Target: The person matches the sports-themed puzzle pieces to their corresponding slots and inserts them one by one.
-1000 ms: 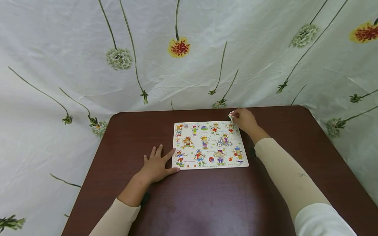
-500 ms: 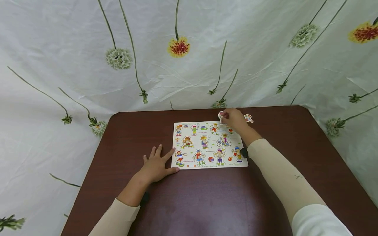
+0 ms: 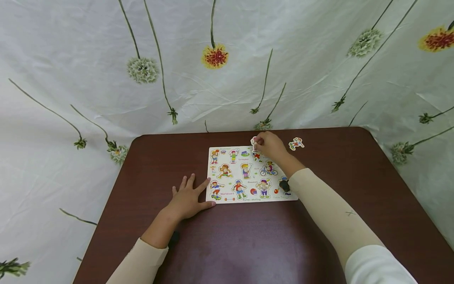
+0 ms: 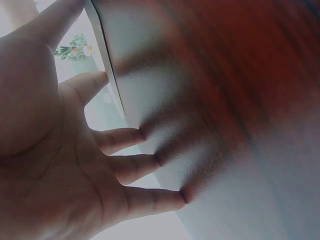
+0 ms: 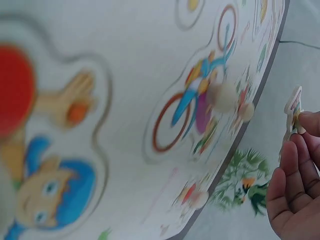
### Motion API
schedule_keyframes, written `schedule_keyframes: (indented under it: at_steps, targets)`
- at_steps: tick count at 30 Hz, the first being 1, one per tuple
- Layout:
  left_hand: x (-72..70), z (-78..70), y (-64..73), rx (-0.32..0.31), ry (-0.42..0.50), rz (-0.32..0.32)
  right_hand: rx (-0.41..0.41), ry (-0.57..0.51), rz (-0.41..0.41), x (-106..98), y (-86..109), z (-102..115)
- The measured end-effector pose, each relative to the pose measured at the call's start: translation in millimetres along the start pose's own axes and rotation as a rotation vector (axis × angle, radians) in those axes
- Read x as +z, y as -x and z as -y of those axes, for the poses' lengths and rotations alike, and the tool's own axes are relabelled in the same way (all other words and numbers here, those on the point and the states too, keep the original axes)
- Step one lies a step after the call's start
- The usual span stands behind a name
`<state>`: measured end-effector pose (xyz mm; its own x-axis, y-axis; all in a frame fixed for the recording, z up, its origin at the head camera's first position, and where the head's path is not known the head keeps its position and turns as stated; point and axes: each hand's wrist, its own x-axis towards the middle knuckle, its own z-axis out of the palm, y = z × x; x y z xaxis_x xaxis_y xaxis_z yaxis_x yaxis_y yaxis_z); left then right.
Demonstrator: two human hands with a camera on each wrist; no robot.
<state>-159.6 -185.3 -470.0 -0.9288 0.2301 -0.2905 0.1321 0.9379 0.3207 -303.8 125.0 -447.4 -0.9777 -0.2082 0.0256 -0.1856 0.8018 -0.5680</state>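
Observation:
A white puzzle board (image 3: 255, 157) printed with cartoon children at sports lies on the dark table. Spread fingers of my left hand (image 3: 187, 201) rest on the tabletop, thumb and forefinger at the board's left edge, as the left wrist view also shows. Over the board's far edge, my right hand (image 3: 272, 146) pinches a small cut-out puzzle piece (image 5: 294, 107) between thumb and fingers. In the right wrist view the piece stands on edge, its picture mostly turned away. Round knobs (image 5: 222, 97) stick up from pieces set in the board.
A loose puzzle piece (image 3: 296, 144) lies on the table (image 3: 340, 165) right of my right hand. A white cloth (image 3: 301, 63) with printed flowers hangs behind the table. My right forearm crosses the board's right side, its dark wrist camera (image 3: 284, 185) covering a corner figure.
My right hand has moved left along the board's far edge, carrying the puzzle piece. The loose piece it had hidden has come into view. My left hand has stayed put.

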Motion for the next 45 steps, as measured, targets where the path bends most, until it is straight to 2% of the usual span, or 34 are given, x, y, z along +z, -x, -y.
schedule_keyframes:
  at_steps: [13, 26, 45]
  targets:
    - [1.5, 1.4, -0.9, 0.004, 0.004, -0.006, -0.069, 0.027, 0.032, 19.3, -0.8, 26.4]
    - [2.5, 3.5, -2.4, -0.002, 0.006, 0.002, -0.075, 0.075, 0.063, 37.6, -4.4, 48.4]
    - [0.7, 1.3, -1.5, 0.002, -0.005, -0.005, -0.048, 0.107, 0.141, 52.5, -7.1, 55.4]
